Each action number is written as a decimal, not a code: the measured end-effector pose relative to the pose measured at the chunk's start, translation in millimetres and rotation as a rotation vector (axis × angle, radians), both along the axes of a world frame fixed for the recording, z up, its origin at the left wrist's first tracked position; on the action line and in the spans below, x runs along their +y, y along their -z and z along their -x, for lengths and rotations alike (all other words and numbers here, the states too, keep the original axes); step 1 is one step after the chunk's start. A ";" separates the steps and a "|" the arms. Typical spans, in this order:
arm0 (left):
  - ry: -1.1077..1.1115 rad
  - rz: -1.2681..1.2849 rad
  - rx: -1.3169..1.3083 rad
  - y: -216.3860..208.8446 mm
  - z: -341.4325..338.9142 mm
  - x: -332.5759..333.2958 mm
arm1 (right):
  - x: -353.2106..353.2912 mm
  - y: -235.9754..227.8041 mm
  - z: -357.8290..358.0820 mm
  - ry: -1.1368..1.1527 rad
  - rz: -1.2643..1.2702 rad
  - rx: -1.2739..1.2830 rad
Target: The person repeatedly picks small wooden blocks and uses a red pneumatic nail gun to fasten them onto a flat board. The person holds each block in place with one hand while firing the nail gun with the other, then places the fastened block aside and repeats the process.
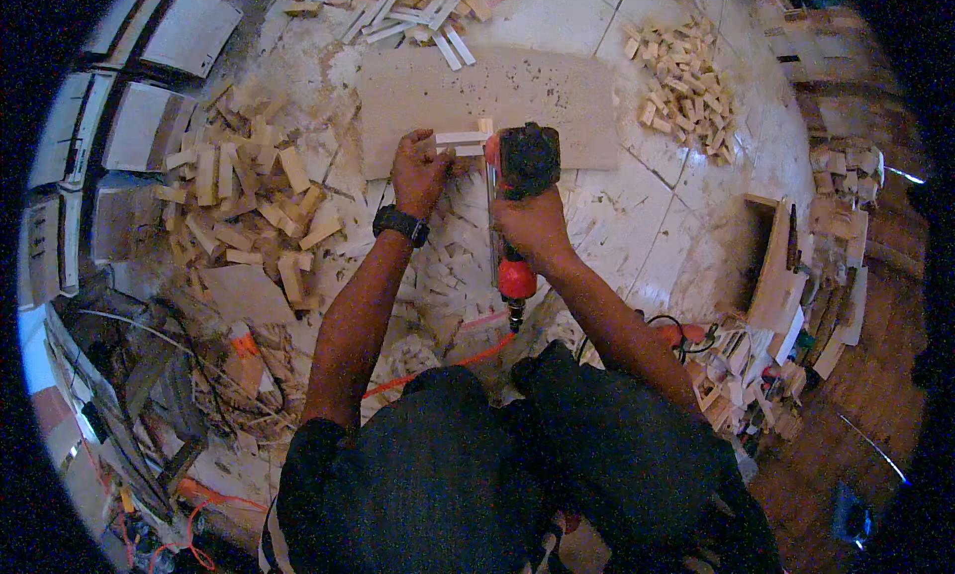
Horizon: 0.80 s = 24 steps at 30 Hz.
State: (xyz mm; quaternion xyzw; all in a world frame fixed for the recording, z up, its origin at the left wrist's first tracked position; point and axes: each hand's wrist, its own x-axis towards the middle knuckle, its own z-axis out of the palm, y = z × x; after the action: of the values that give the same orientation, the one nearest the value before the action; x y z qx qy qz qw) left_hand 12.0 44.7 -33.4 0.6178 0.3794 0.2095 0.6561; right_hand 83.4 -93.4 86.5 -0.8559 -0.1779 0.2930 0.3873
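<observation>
My left hand [420, 179], with a black watch on the wrist, pinches the left end of short pale wood strips [462, 138] lying at the near part of a flat wooden board [557, 82]. My right hand [535, 228] wraps round the handle of a black and red air nailer [530, 158]. Its nose end meets the right end of the strips, by a small wood block [485, 125]. An orange air hose [487, 355] runs from the nailer's near end toward my legs. The nailer's body hides the exact contact point.
A heap of wood blocks [249, 196] lies on the tiled floor at left, with a smaller pile [686, 87] at far right. Joined white-edged strips [413, 17] lie beyond the board. Scraps and a wooden box [776, 261] stand at right; cables and offcuts [224, 375] lie at near left.
</observation>
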 end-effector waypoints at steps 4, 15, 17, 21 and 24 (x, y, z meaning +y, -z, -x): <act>0.017 -0.121 0.040 1.6 -2.4 1.2 | -3.4 -6.5 -5.1 0.149 -0.075 0.212; 0.053 0.238 -0.060 -34.2 -29.2 44.3 | -63.4 -14.7 -32.5 0.667 -0.305 0.369; 0.013 0.120 -0.049 -35.7 -49.9 75.9 | -68.0 -13.4 -30.7 0.661 -0.399 0.417; 0.142 -0.770 0.348 -38.3 -36.7 134.6 | -71.3 -12.7 -29.7 0.623 -0.462 0.487; 0.512 -1.330 1.193 -34.8 31.7 148.4 | -71.0 -12.6 -31.5 0.621 -0.433 0.472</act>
State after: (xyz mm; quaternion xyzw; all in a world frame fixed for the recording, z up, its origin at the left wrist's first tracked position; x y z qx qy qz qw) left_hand -19.7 193.1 1.4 0.9373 0.3082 -0.1196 -0.1103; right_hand 114.9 -164.4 99.1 -0.6775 0.1236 0.3061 0.6572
